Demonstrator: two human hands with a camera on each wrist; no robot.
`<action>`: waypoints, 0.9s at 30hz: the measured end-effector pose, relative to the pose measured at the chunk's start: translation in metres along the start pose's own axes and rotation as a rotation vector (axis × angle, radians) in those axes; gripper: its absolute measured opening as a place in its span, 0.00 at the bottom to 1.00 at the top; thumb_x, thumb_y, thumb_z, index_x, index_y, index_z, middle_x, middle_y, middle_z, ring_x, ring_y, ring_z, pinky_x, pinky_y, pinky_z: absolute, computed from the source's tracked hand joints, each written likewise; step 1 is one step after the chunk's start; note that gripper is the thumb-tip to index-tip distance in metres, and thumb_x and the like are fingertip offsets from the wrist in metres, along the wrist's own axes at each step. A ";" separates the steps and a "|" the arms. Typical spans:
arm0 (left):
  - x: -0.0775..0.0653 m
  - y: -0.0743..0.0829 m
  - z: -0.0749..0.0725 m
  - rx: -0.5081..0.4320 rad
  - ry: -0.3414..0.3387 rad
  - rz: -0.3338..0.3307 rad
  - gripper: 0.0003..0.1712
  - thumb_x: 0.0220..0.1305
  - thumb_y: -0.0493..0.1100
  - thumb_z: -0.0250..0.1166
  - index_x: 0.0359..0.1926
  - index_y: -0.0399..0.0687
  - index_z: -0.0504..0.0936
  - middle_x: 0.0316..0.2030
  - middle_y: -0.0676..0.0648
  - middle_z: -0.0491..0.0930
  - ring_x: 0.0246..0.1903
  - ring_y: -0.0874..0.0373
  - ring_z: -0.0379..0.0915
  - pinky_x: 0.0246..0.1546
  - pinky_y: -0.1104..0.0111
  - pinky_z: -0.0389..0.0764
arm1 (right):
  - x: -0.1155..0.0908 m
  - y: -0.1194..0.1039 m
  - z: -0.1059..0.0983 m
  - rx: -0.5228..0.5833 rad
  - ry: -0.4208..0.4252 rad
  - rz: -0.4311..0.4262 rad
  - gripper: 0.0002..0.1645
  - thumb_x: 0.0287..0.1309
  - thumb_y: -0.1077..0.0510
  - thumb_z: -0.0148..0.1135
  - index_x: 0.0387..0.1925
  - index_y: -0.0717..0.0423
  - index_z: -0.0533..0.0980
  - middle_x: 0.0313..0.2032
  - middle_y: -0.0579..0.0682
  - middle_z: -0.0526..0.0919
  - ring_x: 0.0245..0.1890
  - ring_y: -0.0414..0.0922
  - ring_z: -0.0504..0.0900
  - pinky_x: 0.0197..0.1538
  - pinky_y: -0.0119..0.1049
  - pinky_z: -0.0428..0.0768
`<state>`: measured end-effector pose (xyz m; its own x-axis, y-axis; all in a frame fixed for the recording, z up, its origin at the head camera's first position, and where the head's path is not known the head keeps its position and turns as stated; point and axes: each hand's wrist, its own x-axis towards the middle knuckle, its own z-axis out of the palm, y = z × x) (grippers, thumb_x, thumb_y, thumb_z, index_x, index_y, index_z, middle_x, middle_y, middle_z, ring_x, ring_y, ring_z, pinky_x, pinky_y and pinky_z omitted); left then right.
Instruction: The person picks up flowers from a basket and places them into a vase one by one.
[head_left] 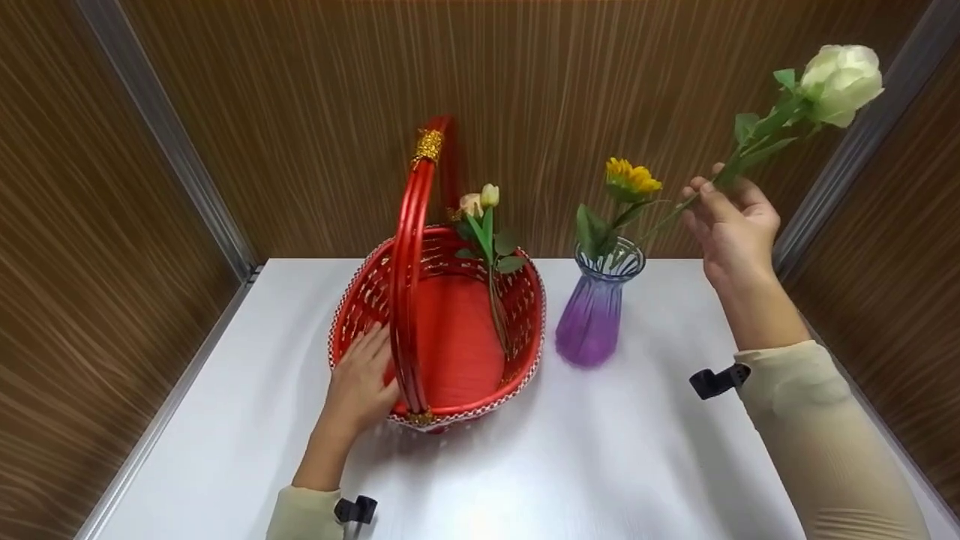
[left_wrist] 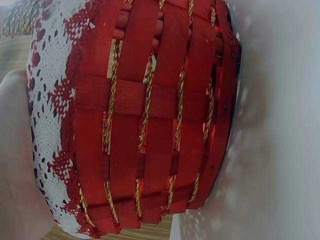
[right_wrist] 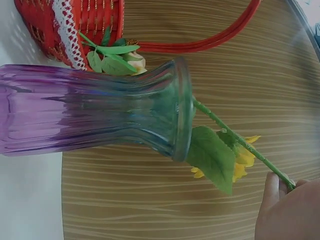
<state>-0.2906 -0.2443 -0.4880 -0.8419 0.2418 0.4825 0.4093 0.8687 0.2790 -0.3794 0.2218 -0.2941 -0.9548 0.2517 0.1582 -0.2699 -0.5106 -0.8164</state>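
Note:
My right hand point(head_left: 735, 225) pinches the stem of a white rose point(head_left: 844, 84) between thumb and fingers. The bloom leans up to the right. Its green stem point(right_wrist: 235, 136) slants down to the mouth of a purple-blue glass vase point(head_left: 590, 322). In that vase stands a yellow sunflower point(head_left: 631, 178) with green leaves. My left hand point(head_left: 360, 386) reaches over the near-left rim of a red woven basket point(head_left: 534, 367), fingers extended inside. Two pale flowers, a peach rose point(head_left: 471, 205) and a tulip point(head_left: 490, 196), lean against the basket's right wall.
The tall red handle point(head_left: 409, 262) with gold wrapping arches over the basket, beside my left hand. Basket and vase stand on a white table point(head_left: 247, 360). Wood-patterned panels point(head_left: 300, 112) with grey metal corner strips rise behind and at both sides.

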 end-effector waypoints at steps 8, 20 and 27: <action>0.000 0.000 0.000 -0.003 -0.007 -0.001 0.37 0.61 0.48 0.55 0.71 0.42 0.69 0.70 0.40 0.68 0.72 0.41 0.58 0.73 0.49 0.58 | 0.002 0.014 -0.007 -0.085 -0.008 0.024 0.28 0.58 0.61 0.70 0.60 0.54 0.75 0.47 0.54 0.84 0.47 0.46 0.85 0.52 0.36 0.84; -0.001 0.000 -0.001 -0.012 -0.002 -0.008 0.37 0.61 0.48 0.56 0.71 0.42 0.69 0.70 0.40 0.68 0.72 0.41 0.59 0.73 0.49 0.58 | 0.007 0.040 -0.012 -0.121 -0.072 0.065 0.39 0.60 0.62 0.67 0.69 0.58 0.61 0.43 0.54 0.87 0.42 0.47 0.87 0.49 0.36 0.86; 0.000 0.001 -0.002 -0.002 0.003 0.005 0.36 0.59 0.47 0.56 0.69 0.40 0.71 0.68 0.38 0.70 0.71 0.41 0.60 0.73 0.49 0.59 | 0.005 0.050 -0.014 -0.087 -0.129 0.108 0.27 0.60 0.64 0.66 0.59 0.65 0.68 0.39 0.55 0.87 0.40 0.47 0.88 0.43 0.36 0.87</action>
<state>-0.2895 -0.2445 -0.4867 -0.8389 0.2445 0.4863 0.4141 0.8666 0.2786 -0.3959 0.2088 -0.3422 -0.9872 0.0889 0.1325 -0.1586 -0.4545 -0.8765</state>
